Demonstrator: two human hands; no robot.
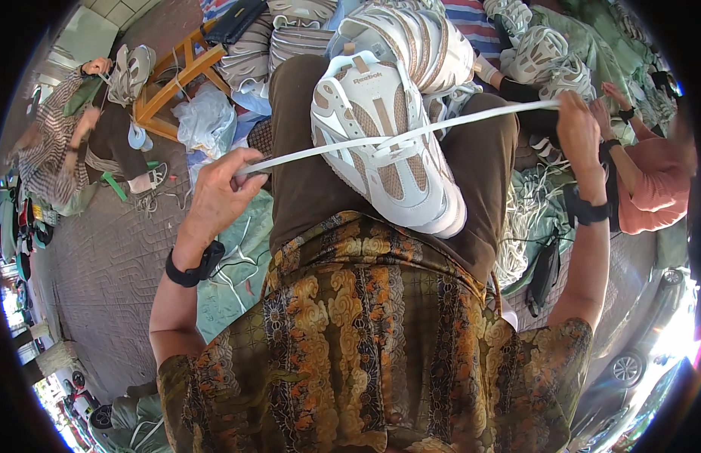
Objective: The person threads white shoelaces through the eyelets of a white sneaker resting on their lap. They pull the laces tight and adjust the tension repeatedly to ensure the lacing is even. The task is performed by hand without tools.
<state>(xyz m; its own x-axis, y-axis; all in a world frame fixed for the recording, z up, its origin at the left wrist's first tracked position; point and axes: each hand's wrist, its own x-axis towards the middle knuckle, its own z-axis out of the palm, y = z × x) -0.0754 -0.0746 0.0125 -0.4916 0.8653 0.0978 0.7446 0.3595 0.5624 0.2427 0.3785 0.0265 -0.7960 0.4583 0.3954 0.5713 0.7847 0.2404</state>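
A white and beige sneaker point(433, 198) rests across my lap, its toe toward me and its tongue pointing away. A flat white shoelace point(471, 118) runs through its lowest eyelets, and both ends are drawn out to the sides. My left hand point(222, 192) pinches one end of the lace left of the shoe. Farther out and higher, my right hand point(579, 136) is closed round the other end. The lace looks taut between my hands, crossing over the front of the shoe. The upper eyelets hold no lace.
Beyond my knees lie stacked sneakers point(422, 49). A bundle of white laces point(517, 226) hangs by my right knee. A wooden stool frame point(180, 83) and a plastic bag point(205, 119) stand to the left. People sit on both sides, one with a shoe point(131, 73).
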